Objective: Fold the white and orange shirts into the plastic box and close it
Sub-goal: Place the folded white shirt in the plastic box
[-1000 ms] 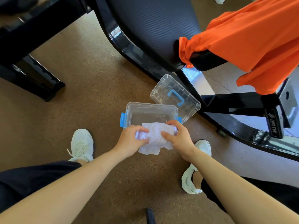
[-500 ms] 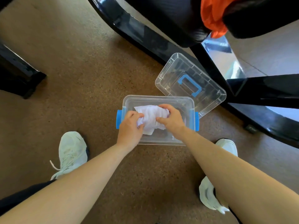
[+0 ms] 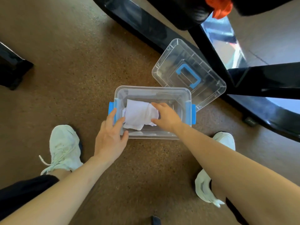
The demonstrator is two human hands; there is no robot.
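Two bare forearms reach in from the lower corners of the head view and meet at the clear plastic box point(image 3: 152, 88), which sits open on the brown floor point(image 3: 65, 70) just above the frame's centre. The left hand point(image 3: 110, 137) hovers over the box's near left corner with its fingers spread and nearly straight. Its thumb lies against the near rim and its fingertips point toward the blue latch point(image 3: 112, 109) on the left wall. Whether the forefinger touches the cloth I cannot tell. The right hand point(image 3: 167, 116) is down inside the box. Its forefinger runs along the far edge of the white shirt point(image 3: 138, 114) and its thumb along the near edge, so it clasps the right end of the bundle between them. The white shirt lies folded in the left half of the box, on its bottom.

Behind the box to the upper right, the lid point(image 3: 211, 85) lies off on the floor, its blue handle point(image 3: 188, 75) showing, one corner touching the box's far right rim. The orange shirt point(image 3: 219, 7) shows only as a bunched scrap at the top right edge, resting on a black frame point(image 3: 259, 78). White shoes point(image 3: 65, 146) stand at either side of the arms.
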